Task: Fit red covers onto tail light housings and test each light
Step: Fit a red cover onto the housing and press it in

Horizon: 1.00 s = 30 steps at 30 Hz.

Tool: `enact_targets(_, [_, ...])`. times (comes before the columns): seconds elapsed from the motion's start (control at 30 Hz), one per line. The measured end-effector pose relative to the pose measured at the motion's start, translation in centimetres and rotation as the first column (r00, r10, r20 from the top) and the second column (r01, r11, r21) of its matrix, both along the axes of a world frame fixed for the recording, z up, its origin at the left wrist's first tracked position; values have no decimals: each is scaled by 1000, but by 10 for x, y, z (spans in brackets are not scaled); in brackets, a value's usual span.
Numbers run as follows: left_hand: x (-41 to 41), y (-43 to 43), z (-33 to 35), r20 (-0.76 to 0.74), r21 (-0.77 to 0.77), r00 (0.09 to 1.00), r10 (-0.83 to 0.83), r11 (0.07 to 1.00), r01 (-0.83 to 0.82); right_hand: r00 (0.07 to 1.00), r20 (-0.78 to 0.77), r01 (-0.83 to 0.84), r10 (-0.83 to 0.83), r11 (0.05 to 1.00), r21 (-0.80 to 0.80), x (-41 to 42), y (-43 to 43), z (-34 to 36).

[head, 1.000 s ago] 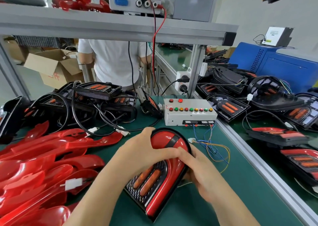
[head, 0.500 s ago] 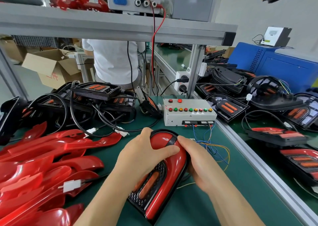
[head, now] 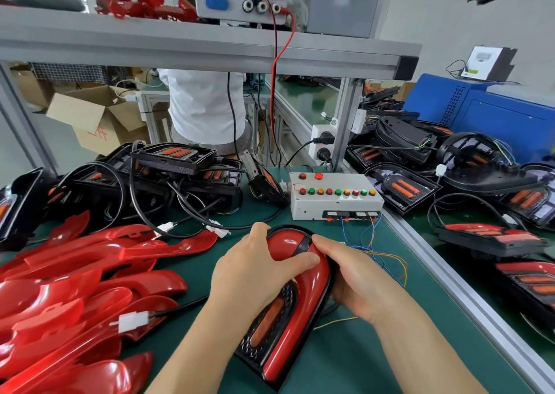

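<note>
Hands clamped one assembly on the green bench (head: 360,363), the left hand (head: 258,276) pressing the red cover (head: 300,318) and the right hand (head: 351,282) gripping the tail light housing (head: 255,347) beneath, where uneven pressure could have left an edge unseated.

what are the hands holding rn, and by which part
One tail light with its red cover on. The left hand grips its rounded far end, thumb across the cover; the right hand grips its right edge.
</note>
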<state>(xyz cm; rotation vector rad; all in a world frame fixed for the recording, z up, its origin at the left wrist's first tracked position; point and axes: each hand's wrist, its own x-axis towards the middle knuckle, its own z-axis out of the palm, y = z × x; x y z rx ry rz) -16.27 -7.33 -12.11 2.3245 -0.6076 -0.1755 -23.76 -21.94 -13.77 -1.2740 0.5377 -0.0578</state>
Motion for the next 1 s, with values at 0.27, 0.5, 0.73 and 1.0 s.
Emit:
enact_targets(0.27, [-5, -9, 1, 122, 98, 992, -30, 995, 18, 982, -183, -34, -49, 903, -428, 26, -12, 12])
enact_targets(0.5, [-6, -14, -3, 223, 146, 974, -37, 989, 4, 996, -48, -3, -71, 535, -845, 42, -9, 8])
enact_targets(0.73, [-7, -15, -2, 282, 241, 956, -83, 970, 13, 991, 17, 74, -130, 451, -889, 34, -8, 6])
enact_targets(1.0, [-16, -24, 0, 434, 328, 884, -172, 944, 23, 984, -154, -49, -89, 697, -715, 31, -23, 9])
